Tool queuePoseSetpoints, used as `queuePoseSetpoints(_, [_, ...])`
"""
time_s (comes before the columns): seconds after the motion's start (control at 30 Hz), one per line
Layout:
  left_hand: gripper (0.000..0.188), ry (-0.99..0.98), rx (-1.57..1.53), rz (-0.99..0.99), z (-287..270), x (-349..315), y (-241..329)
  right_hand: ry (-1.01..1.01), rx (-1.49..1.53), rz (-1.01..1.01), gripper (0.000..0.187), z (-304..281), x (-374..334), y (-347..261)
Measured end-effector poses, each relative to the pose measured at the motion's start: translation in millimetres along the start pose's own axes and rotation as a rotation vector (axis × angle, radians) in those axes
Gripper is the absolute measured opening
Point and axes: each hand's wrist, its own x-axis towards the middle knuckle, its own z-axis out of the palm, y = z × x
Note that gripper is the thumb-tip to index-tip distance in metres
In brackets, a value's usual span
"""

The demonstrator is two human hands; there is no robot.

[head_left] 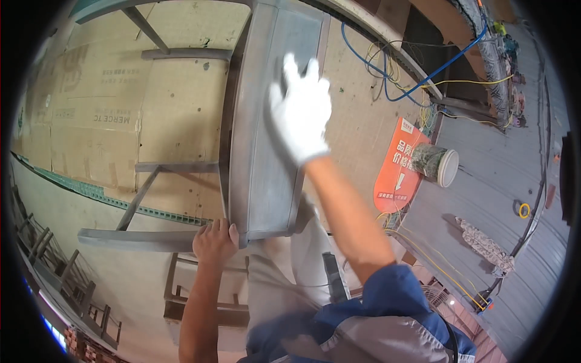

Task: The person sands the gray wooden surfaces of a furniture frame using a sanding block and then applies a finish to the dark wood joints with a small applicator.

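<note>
A grey wooden chair frame (pixel 181 241) lies on its side, its legs and rails pointing left and its flat panel (pixel 266 151) facing up toward me. My bare left hand (pixel 216 241) curls round the frame at the panel's near left corner, fingers closed on the wood. Over the far half of the panel is my right hand (pixel 301 112) in a white glove. Its fingers are apart and it holds nothing. Whether the palm touches the panel or hovers just above it, I cannot tell.
Cardboard (pixel 109 127) covers the bench under the chair. To the right are a red sign (pixel 396 172), a dirty bucket (pixel 446 168) on its side, a blue hose (pixel 436 75) and a yellow cord (pixel 445 266). Several wooden frames (pixel 66 281) stand at the lower left.
</note>
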Motion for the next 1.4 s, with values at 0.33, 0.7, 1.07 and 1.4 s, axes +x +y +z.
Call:
queuePoseSetpoints(0.33, [0.028, 0.066, 0.078, 0.067, 0, 6, 2, 0.05, 0.056, 0.042, 0.067, -5, -59, 7])
queuePoseSetpoints(0.7, [0.034, 0.101, 0.162, 0.213, 8, 8, -17, -0.331, 0.249, -0.392, 0.073, -52, -335, 61])
queuePoseSetpoints(1.07, [0.067, -0.135, 0.285, 0.443, -24, 10, -45, -0.258, 0.219, -0.888, 0.071, -26, -281, 56])
queuePoseSetpoints(1.4, [0.054, -0.257, 0.281, 0.233, -45, 14, -36, -0.351, 0.251, -0.967, 0.072, -23, -272, 38])
